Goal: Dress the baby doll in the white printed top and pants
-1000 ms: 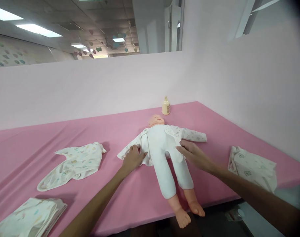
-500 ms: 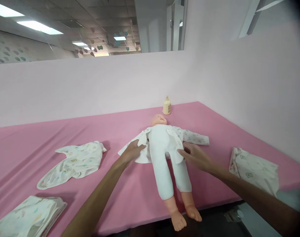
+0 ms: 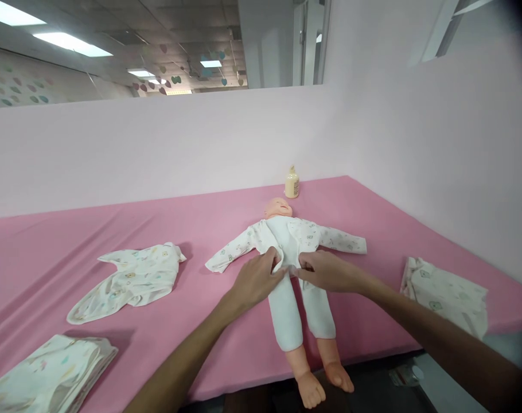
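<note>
A baby doll (image 3: 279, 207) lies on its back with its bare feet towards me. It wears a white patterned baby jacket (image 3: 239, 245) with long sleeves, open at the front over a plain white body and legs. My left hand (image 3: 261, 275) pinches the jacket's left front edge over the doll's middle. Close beside it, my right hand (image 3: 323, 271) pinches the right front edge. Both sets of fingertips nearly meet at the doll's lower belly, and they hide the cloth between them.
A pink-covered table (image 3: 192, 332) carries everything. On the left lie a spread patterned baby garment (image 3: 134, 281) and a folded patterned cloth (image 3: 46, 373). Another folded cloth (image 3: 448, 295) lies at the right. A cream pump bottle (image 3: 292, 184) stands behind the doll's head, near the white wall.
Both hands have moved inward, drawing the jacket's two front edges from the sides towards the middle of the doll. The left sleeve now shows fully.
</note>
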Available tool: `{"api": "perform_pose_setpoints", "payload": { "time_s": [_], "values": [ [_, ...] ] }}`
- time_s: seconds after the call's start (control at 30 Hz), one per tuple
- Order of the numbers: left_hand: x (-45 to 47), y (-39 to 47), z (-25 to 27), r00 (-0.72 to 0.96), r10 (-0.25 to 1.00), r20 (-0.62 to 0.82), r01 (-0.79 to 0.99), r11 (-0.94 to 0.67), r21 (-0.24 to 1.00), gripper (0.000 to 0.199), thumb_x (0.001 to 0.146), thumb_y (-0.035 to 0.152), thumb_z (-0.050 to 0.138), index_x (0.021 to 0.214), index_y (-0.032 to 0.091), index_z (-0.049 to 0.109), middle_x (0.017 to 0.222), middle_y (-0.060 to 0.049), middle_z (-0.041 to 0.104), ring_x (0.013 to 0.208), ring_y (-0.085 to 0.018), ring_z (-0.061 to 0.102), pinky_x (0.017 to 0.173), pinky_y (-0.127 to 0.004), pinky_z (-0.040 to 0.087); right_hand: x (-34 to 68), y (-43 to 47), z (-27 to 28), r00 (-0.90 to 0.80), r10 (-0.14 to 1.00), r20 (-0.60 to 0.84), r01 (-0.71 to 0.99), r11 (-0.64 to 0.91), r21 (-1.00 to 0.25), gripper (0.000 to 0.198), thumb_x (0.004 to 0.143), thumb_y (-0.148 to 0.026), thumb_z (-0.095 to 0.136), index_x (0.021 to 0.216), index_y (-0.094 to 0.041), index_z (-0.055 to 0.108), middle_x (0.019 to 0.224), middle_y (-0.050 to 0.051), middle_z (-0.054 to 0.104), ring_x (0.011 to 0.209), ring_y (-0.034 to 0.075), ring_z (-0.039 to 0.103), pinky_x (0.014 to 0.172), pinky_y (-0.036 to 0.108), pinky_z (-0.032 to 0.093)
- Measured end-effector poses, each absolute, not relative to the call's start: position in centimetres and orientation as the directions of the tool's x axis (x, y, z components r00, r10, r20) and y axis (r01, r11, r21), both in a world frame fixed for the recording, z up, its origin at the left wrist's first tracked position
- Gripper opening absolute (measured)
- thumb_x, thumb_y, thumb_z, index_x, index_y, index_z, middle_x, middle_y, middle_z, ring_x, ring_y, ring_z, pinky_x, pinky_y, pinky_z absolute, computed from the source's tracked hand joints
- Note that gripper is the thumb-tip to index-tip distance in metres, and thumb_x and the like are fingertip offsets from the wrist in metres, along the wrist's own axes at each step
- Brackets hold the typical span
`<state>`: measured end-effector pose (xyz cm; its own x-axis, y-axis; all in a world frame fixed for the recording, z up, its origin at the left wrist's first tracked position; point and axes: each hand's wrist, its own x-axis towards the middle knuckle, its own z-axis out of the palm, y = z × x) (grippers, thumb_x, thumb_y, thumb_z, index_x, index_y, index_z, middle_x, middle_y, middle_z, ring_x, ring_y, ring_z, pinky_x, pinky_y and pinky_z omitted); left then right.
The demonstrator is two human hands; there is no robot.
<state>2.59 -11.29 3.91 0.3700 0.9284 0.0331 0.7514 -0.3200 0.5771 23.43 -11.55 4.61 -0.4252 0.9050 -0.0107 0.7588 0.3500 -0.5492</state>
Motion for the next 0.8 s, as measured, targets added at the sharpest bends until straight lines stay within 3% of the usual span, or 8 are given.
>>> {"api": "perform_pose_setpoints", "payload": {
  "time_s": [0.1,0.2,0.33,0.43,0.57,0.7,0.8],
  "values": [
    [1.2,-9.3,5.6,0.285,0.958,0.02,0.702,-0.223,0.676,0.04,0.086,0.06,0.055,0.094,0.021,0.048,0.091,-0.004,0.06,0.074,-0.018,0.053,0.061,-0.029,0.037,24.4,-9.5,5.8,-0.314,0.949,0.021,0.8,0.276,-0.533,0.033,0.09,-0.051,0.054,0.076,-0.022,0.049,0.075,0.001,0.06,0.063,0.014,0.049,0.055,0.028,0.032],
    [1.4,-5.8,6.7,0.159,0.984,0.081,0.706,-0.171,0.687,0.041,0.09,0.053,0.052,0.114,0.02,0.047,0.12,-0.012,0.058,0.095,-0.022,0.059,0.071,-0.031,0.044,23.8,-6.3,6.5,-0.147,0.98,0.133,0.871,0.192,-0.452,0.025,0.089,-0.044,0.056,0.094,-0.02,0.055,0.102,0.008,0.066,0.088,0.021,0.06,0.068,0.029,0.041],
    [3.7,-1.7,7.0,0.187,0.982,-0.007,0.876,-0.163,0.454,0.049,0.088,0.039,0.055,0.129,0.014,0.043,0.133,-0.021,0.051,0.111,-0.033,0.058,0.082,-0.037,0.044,21.3,-2.3,6.0,-0.114,0.99,0.088,0.932,0.138,-0.335,0.034,0.089,-0.04,0.058,0.114,-0.017,0.056,0.121,0.016,0.062,0.107,0.029,0.061,0.079,0.034,0.045],
    [5.2,-0.3,6.7,0.167,0.985,-0.032,0.944,-0.151,0.294,0.044,0.089,0.027,0.049,0.128,0.01,0.043,0.124,-0.024,0.057,0.113,-0.037,0.059,0.084,-0.041,0.044,19.9,-0.7,5.3,-0.106,0.988,0.109,0.966,0.128,-0.223,0.025,0.09,-0.027,0.054,0.111,-0.015,0.06,0.117,0.018,0.062,0.106,0.03,0.062,0.079,0.034,0.046],
    [5.3,0.6,5.8,0.084,0.996,-0.001,0.976,-0.083,0.2,0.038,0.087,0.015,0.044,0.124,0.009,0.048,0.118,-0.025,0.061,0.113,-0.036,0.061,0.086,-0.042,0.045,20.0,0.1,4.9,-0.107,0.987,0.123,0.981,0.125,-0.148,0.019,0.086,-0.011,0.05,0.099,-0.014,0.064,0.11,0.02,0.064,0.097,0.029,0.065,0.076,0.034,0.046],
    [4.0,1.4,5.1,0.019,1.0,0.013,0.975,-0.021,0.22,0.031,0.087,0.019,0.044,0.116,0.012,0.053,0.125,-0.024,0.058,0.112,-0.035,0.061,0.086,-0.041,0.045,21.0,0.4,4.9,-0.09,0.99,0.112,0.976,0.11,-0.189,0.019,0.084,-0.01,0.051,0.096,-0.016,0.065,0.103,0.017,0.067,0.094,0.028,0.066,0.075,0.032,0.045],
    [2.8,2.5,4.6,-0.006,1.0,0.019,0.926,-0.001,0.378,0.028,0.086,0.029,0.049,0.108,0.013,0.055,0.119,-0.022,0.061,0.108,-0.034,0.062,0.081,-0.037,0.045,21.5,1.0,4.9,-0.041,0.989,0.143,0.962,0.077,-0.261,0.02,0.086,-0.011,0.047,0.097,-0.016,0.063,0.102,0.017,0.067,0.092,0.027,0.065,0.072,0.031,0.044]
  ]
}}
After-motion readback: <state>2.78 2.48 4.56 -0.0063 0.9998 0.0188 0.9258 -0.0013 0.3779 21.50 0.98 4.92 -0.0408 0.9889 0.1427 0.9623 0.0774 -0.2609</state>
